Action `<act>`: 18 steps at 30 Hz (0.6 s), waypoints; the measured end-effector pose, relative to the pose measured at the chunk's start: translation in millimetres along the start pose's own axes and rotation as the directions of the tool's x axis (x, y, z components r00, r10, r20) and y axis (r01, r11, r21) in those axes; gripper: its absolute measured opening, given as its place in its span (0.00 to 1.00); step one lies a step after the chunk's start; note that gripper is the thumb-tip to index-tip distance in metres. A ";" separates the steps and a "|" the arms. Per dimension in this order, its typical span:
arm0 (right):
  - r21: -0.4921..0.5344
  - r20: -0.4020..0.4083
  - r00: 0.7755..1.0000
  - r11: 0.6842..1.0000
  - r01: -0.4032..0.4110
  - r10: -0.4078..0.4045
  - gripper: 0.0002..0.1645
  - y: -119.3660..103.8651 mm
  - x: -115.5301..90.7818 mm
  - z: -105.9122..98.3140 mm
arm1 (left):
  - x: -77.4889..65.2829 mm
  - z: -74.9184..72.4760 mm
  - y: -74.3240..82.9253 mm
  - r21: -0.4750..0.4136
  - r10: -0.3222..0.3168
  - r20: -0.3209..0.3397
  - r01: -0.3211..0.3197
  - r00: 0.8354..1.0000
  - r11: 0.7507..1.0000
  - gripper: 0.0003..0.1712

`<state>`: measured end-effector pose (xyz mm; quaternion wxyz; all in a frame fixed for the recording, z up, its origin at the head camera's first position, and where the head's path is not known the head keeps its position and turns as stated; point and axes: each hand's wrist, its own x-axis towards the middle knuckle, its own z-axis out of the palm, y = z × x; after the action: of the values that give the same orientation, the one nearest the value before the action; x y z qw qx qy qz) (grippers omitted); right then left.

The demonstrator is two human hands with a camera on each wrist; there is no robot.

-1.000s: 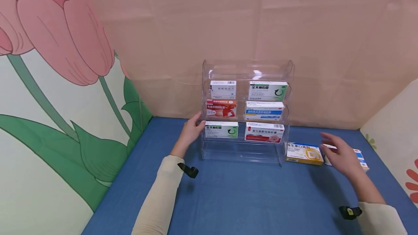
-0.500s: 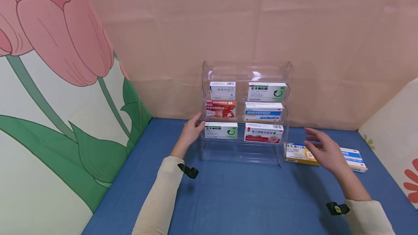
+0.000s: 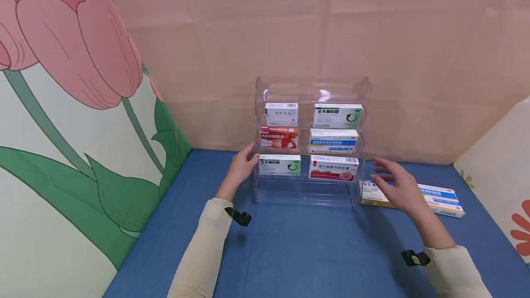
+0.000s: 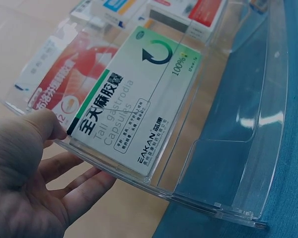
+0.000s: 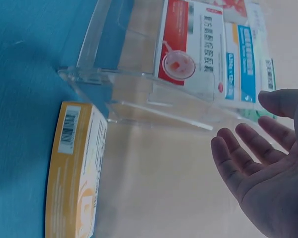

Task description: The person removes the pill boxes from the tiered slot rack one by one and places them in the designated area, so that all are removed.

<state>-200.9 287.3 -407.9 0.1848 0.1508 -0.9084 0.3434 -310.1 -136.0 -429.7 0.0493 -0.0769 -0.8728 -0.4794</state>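
Note:
A clear acrylic display rack (image 3: 306, 194) holds medicine boxes in three tiers. My left hand (image 3: 241, 167) grips its left side edge, the thumb at the corner of a green-and-white capsule box (image 4: 134, 99) and the fingers under the side panel. Beside it on the same tier is a red-and-white box (image 3: 333, 168). My right hand (image 3: 398, 186) has its fingers spread and holds nothing. It hovers right of the rack and partly hides a yellow-and-white vitamin D box (image 3: 370, 194) on the table. In the right wrist view, the palm (image 5: 273, 198) faces the rack's side.
A blue-and-white box (image 3: 443, 200) lies on the blue tablecloth (image 3: 298, 252), right of the vitamin D box. Higher tiers carry a red box (image 3: 279, 138), another blue-and-white box, a white box (image 3: 281, 114) and another green-and-white box. A pink-beige backdrop (image 3: 290, 26) stands close behind.
My right hand has moved left from above the blue-and-white box to over the vitamin D box, uncovering the first. The left hand stays at the rack's side.

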 end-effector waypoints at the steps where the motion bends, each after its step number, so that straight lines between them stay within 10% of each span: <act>1: 0.002 -0.002 1.000 1.000 0.005 -0.005 0.31 -1.6 1.1 1.0 | 0.0 -0.1 0.1 0.002 0.002 -0.001 -0.002 1.000 1.000 0.33; 18: -0.029 0.012 1.000 0.999 0.021 -0.020 0.31 -14.6 17.6 15.4 | -1.8 -1.1 3.0 -0.018 -0.015 0.002 0.015 1.000 1.000 0.33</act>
<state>-214.2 263.7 -402.6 0.1850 0.1595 -0.9128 0.3274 -307.8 -135.5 -426.9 0.0443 -0.0712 -0.8691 -0.4874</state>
